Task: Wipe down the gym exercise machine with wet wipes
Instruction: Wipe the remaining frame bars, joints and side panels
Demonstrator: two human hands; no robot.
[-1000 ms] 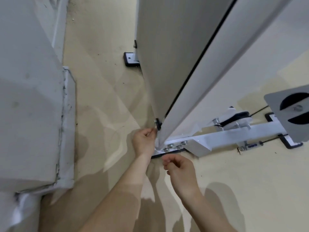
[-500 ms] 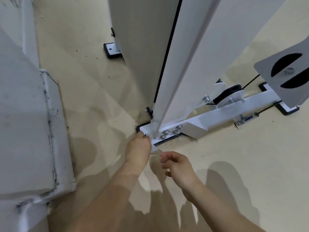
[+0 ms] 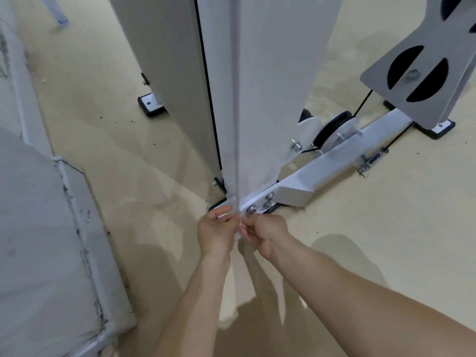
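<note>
The white gym machine's upright column (image 3: 260, 94) rises from a bolted white base beam (image 3: 322, 168) on the floor. My left hand (image 3: 216, 233) and my right hand (image 3: 265, 233) meet just in front of the column's foot, near the three bolts (image 3: 262, 203). Both pinch a small crumpled white wet wipe (image 3: 238, 228) between them; most of the wipe is hidden by my fingers.
A grey wall and its baseboard (image 3: 85, 228) run along the left. A black pulley with cable (image 3: 332, 130) sits on the base beam. A grey plate with dark cut-outs (image 3: 417, 73) stands at the upper right. A black-edged machine foot (image 3: 150, 105) lies behind the column.
My right hand has moved left and up to join my left hand on the wipe. The left hand has come off the column's foot slightly. The view has shifted lower and closer.
</note>
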